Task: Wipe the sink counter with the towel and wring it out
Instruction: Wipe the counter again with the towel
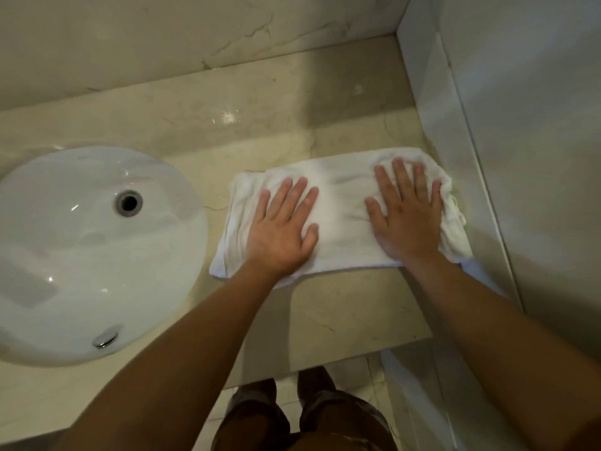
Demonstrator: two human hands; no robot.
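You have one white towel (341, 209) lying folded flat on the marble counter (227, 125), to the right of the sink basin (65, 255) and well apart from its rim. The towel's right end lies near the side wall (520, 157), with a loose corner hanging there.

Both of your hands are on that towel, two in all. Your left hand (281, 222) lies palm down on the towel's half nearer the basin, its grip spread, fingers straight and fanned, thumb out to the side. Your right hand (406, 213) lies palm down on the half farther from the basin, its grip likewise spread, all five fingers straight and pressing the cloth flat. Neither hand curls round or pinches any fabric.

The basin is one round white bowl set into the counter. It has one dark drain hole (128, 203) on its far side and one chrome fitting (105, 336) at its near edge. Past the basin a wet glint shows on the counter. Below the counter's front edge, right of the basin, you can see your two legs (309, 418) over a tiled floor (370, 369).
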